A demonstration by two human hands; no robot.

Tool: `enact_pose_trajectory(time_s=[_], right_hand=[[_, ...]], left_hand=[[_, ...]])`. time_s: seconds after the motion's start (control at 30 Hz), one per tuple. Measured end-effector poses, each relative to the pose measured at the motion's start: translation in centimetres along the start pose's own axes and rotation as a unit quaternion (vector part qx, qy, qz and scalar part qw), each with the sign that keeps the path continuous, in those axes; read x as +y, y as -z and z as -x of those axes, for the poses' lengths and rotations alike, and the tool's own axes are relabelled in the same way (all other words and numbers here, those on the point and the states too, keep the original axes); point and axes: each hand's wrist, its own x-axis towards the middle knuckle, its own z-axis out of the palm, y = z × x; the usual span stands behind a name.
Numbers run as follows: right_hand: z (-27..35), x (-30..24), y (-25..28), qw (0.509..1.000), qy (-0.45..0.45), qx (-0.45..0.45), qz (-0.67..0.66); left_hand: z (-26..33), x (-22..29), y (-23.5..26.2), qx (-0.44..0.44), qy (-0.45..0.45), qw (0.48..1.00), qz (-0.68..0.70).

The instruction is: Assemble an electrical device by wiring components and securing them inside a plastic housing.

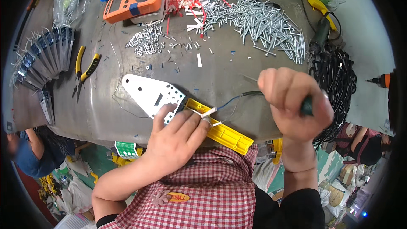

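My left hand (171,138) lies over the joint between a white perforated metal plate (146,91) and an open yellow plastic handle shell (231,138), fingers curled onto them near the table's front edge. Beside those fingertips, white sleeves (209,113) cover the wires, and a blue wire (229,102) runs into a black cable (252,93) toward the right. Raised to the right of the shell, my right hand (294,101) is closed around a dark green handle (306,106). A thin metal shaft (249,77) sticks out leftward from that fist; it looks like a screwdriver, its tip apart from the shell.
Long screws (267,25) and nuts (146,40) lie in piles at the back, near an orange multimeter (133,4). Yellow-handled pliers (87,65) and a row of metal-and-blue parts (46,55) are at left. Bundled black cables (333,85) crowd the right edge. Other people sit at both sides.
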Motion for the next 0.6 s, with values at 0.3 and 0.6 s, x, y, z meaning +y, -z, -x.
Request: enact_pose_trajectory(time_s=[0.3,0.6], right_hand=[[2.8,-1.9,-3.0,0.882,0.046,-0.093,0.461],[5.9,3.2,-2.3,0.783,0.025,-0.101,0.614]], left_hand=[[-1.1,-0.8,-1.0,0.077,0.068,0.992,0.073],[-2.4,-1.6,-1.0,0.073,0.113,0.985,0.106]])
